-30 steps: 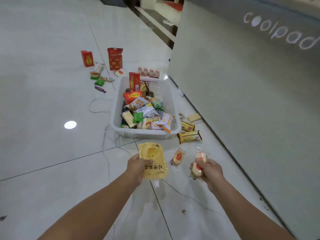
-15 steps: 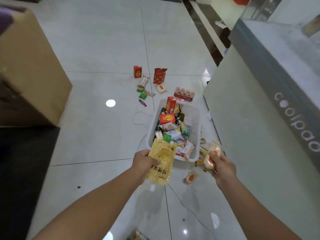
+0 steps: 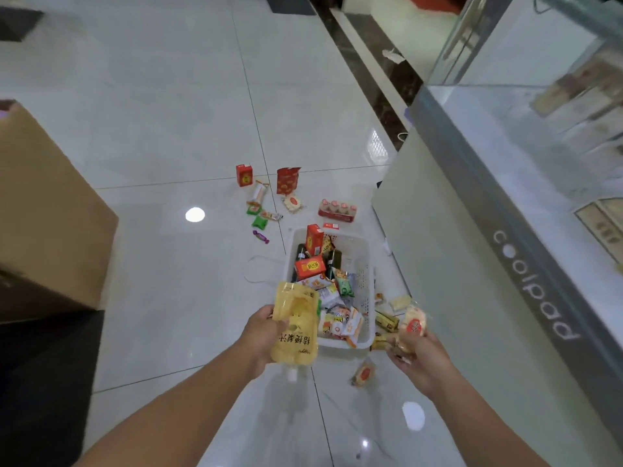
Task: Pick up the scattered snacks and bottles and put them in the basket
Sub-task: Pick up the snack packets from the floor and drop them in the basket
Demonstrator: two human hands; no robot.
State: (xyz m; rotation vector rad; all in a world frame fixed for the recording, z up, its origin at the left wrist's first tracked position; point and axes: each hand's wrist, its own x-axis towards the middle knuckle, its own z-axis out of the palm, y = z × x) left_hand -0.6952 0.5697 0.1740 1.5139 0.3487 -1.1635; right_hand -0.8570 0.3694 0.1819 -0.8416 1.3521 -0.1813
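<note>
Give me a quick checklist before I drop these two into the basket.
1. Left hand grips the yellow pouch: ok.
2. Right hand grips the snack pack: ok.
3. Pouch over the basket: ok, it overlaps the near left corner.
4. Snack pack over the basket: not ok, it hangs to the right of the rim.
5. Room in the basket: ok, the right side shows bare wall.
6. Pouch cap closed: cannot tell.

Yellow pouch (image 3: 296, 326), white basket (image 3: 365, 264)
</note>
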